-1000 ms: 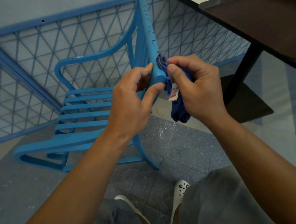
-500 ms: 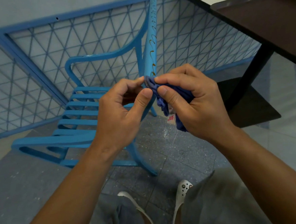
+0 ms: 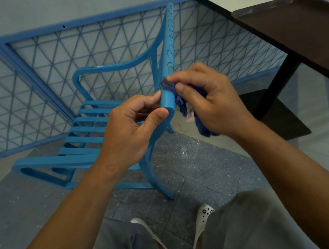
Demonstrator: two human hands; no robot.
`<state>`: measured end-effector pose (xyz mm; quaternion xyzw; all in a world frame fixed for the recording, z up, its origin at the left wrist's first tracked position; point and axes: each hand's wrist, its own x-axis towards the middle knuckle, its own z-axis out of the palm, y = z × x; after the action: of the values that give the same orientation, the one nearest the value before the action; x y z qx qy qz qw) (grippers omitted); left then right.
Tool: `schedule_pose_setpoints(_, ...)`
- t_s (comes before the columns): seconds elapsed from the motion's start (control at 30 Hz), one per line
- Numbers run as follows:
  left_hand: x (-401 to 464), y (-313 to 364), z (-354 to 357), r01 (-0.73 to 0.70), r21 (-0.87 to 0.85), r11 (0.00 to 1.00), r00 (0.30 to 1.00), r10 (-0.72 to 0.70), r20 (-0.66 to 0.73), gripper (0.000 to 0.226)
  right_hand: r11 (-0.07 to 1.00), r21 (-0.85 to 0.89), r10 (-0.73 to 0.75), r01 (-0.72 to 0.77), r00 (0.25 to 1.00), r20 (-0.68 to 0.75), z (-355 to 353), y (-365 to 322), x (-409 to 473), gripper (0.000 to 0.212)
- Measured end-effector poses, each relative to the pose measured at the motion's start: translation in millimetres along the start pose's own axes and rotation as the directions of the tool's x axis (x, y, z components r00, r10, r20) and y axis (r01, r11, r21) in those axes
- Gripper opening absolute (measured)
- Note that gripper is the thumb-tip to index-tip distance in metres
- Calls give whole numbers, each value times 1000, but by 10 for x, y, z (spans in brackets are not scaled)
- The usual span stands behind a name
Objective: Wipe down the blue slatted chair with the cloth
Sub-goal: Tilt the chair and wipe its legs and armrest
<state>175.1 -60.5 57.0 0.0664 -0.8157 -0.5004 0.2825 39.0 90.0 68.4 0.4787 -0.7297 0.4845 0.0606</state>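
The bright blue slatted plastic chair [image 3: 94, 129] is standing on the grey speckled tile floor [image 3: 198, 172], filling the centre of the view, with its seat slats running out toward 9 o'clock and its top rail rising toward 12 o'clock. The left hand [image 3: 129, 132] is gripping the near end of that top rail, thumb pressing the end face and fingers [image 3: 154, 97] curling round the far side. Just at 3 o'clock of it, the right hand [image 3: 212, 103] is pinching a bunched dark blue cloth [image 3: 179, 102] between thumb and forefinger and is pressing it against the rail's right side; the cloth's loose tail is hanging below the palm, with a small white and red tag showing. A blue wire-mesh fence [image 3: 39, 74] is running behind the chair from 9 to 1 o'clock. A dark brown surface [image 3: 297, 35] on a black leg is sitting at 2 o'clock, well apart from the chair's seat. At 6 o'clock, grey trousers [image 3: 250, 225] and white perforated clogs [image 3: 203, 217] are showing.
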Motion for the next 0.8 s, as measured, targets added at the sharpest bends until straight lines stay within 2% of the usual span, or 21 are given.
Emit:
schedule_pose_setpoints(0.13, 0, -2, 8, -4, 8, 1000, 1000, 4, 14, 29, 996, 29, -80, 79, 997, 16, 15, -56, -171, 25)
schedule_pose_setpoints(0.43, -12, 24, 23, 20, 29, 999, 1000, -20, -10, 34, 996, -31, 84, -85, 995, -58, 37, 98, 268, 26)
schedule_pose_setpoints(0.67, -27, -8, 49, -48, 97, 994, 999, 50, -20, 22, 1000, 19, -3, 3, 1000, -12, 29, -187, -203, 25)
schedule_pose_setpoints(0.8, -25, 1, 58, -40, 86, 995, 999, 43, -33, 29, 998, 2, 59, -59, 998, -35, 35, -19, 65, 23)
